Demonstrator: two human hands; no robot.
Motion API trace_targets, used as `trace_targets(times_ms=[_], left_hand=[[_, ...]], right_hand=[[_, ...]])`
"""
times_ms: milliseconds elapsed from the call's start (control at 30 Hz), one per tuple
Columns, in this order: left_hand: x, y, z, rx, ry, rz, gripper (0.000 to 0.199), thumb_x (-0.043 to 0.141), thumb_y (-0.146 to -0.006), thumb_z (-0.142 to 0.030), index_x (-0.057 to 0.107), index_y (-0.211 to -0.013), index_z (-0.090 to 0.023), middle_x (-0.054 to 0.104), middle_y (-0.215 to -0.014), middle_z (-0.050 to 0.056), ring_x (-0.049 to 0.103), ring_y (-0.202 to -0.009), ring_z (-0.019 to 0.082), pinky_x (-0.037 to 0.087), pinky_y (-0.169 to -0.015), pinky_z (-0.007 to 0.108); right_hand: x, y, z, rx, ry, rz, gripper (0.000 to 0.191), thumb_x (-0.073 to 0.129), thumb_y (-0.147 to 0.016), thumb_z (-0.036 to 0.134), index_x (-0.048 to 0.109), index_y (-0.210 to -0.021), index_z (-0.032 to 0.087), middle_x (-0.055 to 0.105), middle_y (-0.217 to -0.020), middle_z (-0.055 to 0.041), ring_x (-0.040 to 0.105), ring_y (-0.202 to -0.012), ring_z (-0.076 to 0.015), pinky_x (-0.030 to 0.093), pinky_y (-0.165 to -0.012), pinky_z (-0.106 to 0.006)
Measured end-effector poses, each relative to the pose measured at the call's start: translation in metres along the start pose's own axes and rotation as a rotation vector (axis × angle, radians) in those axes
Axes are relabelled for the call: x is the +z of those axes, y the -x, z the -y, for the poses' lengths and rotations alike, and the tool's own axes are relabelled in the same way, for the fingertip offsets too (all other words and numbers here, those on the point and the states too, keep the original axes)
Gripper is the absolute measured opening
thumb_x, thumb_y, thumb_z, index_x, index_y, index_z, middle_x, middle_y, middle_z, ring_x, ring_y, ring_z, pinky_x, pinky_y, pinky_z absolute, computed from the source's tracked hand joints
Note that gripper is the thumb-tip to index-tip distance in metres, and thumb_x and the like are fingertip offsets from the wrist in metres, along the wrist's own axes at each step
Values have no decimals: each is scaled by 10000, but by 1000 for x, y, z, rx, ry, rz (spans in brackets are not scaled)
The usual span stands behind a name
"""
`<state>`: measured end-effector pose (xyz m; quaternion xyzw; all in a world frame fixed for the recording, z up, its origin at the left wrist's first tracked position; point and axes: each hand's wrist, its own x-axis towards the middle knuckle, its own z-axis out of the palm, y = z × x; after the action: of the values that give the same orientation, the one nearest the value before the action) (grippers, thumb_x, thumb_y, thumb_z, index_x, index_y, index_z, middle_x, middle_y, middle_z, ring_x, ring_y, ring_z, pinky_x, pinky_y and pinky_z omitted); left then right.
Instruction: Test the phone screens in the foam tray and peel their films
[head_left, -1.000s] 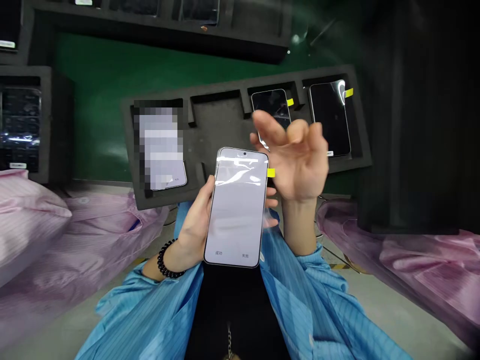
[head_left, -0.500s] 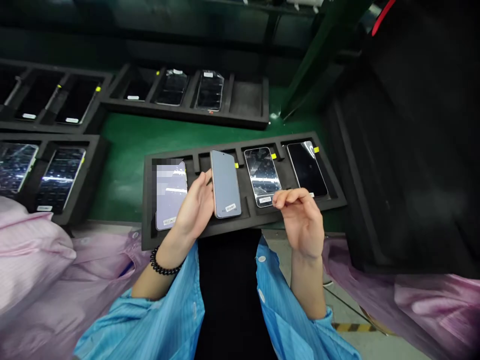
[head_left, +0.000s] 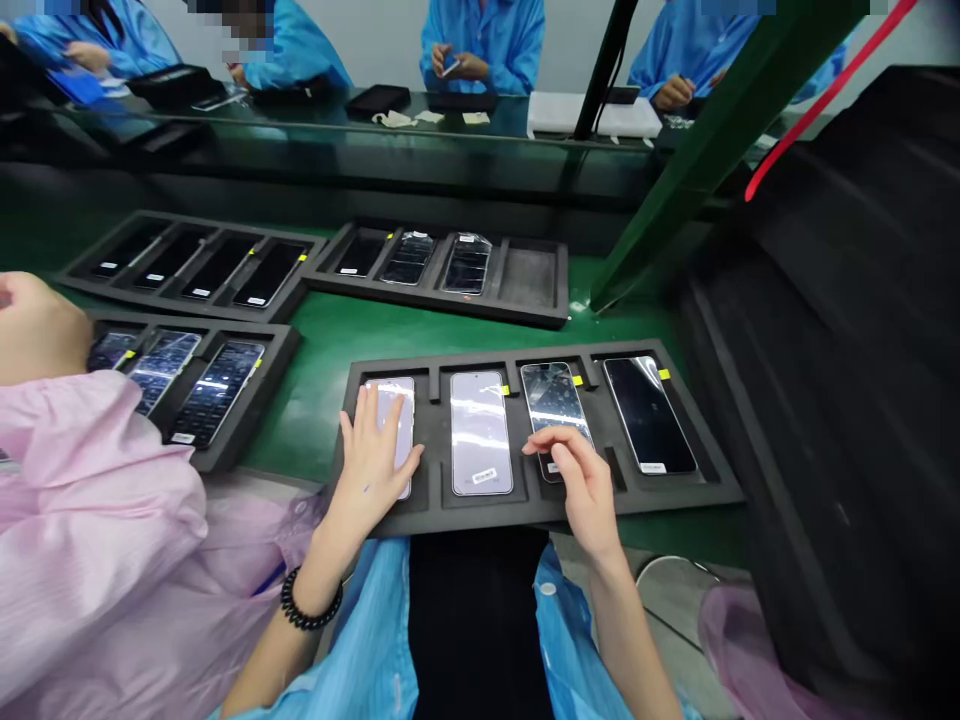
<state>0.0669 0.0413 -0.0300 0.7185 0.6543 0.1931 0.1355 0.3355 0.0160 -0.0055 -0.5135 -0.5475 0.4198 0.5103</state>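
My left hand (head_left: 373, 455) lies spread over the leftmost smartphone (head_left: 405, 430) in the near black foam tray (head_left: 420, 515) and covers much of it. To its right, a smartphone with a pale, glaring screen (head_left: 480, 430) sits flat in the second slot, a white label near its bottom. My right hand (head_left: 577, 480) hovers over the lower part of the third smartphone (head_left: 553, 400), fingers loosely bent, thumb apart, nothing visible in them. A fourth smartphone (head_left: 651, 415) with a dark screen fills the rightmost slot; a yellow tab (head_left: 664, 374) shows beside it.
Further foam trays (head_left: 536, 312) with phones stand behind and to the left on the green table (head_left: 322, 330). A co-worker's pink sleeve (head_left: 97, 450) is close on the left. A green post (head_left: 675, 180) and a large black covered object (head_left: 840, 400) bound the right. Several people in blue work opposite.
The second phone, tilted up at my left hand before, now lies in its slot. My left hand has moved left onto the first phone. The view has tilted up, showing people opposite.
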Motion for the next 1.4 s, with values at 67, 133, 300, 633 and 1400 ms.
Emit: trace_targets(times_ms=[67,133,300,633,1400], left_hand=[[-1,-3,-6,-44,4,-28,654,561,-838,-311,421,-1451,-133,144,-1660,246,95,-1559,439,206,-1182,736],[-11,-6,-9,-102,34,-90,724,584,-769,-286,414,-1457,-138,151,-1661,230,179,-1547,424,291,-1188,674],[-51,-3,20,-404,373,-251,656,580,-685,-334,575,-1335,-248,559,-1433,84,541,-1320,288,510,-1062,436],[-54,-4,56,-638,896,-177,819,819,-530,-459,612,-1244,-115,713,-784,53,638,-668,163,492,-584,232],[-30,40,-97,-723,2108,751,662,468,-917,-668,648,-1295,-155,677,-1304,143,661,-1153,279,529,-1058,490]], right_hand=[[0,-1,-3,6,22,14,200,509,-1014,366,685,-1001,273,707,-923,8,650,-909,-159,475,-856,-282],[-1,0,-6,11,44,22,204,509,-1016,368,687,-1004,270,706,-938,3,646,-915,-162,470,-852,-283],[-3,2,-7,36,77,31,245,482,-1026,410,680,-1007,266,705,-943,-2,648,-927,-172,471,-860,-293],[-4,2,-7,7,108,70,239,481,-1030,392,680,-1006,262,697,-949,-6,635,-928,-176,459,-839,-299],[10,14,37,-67,344,-7,145,606,-899,255,562,-764,223,572,-705,35,523,-651,-124,395,-623,-273]])
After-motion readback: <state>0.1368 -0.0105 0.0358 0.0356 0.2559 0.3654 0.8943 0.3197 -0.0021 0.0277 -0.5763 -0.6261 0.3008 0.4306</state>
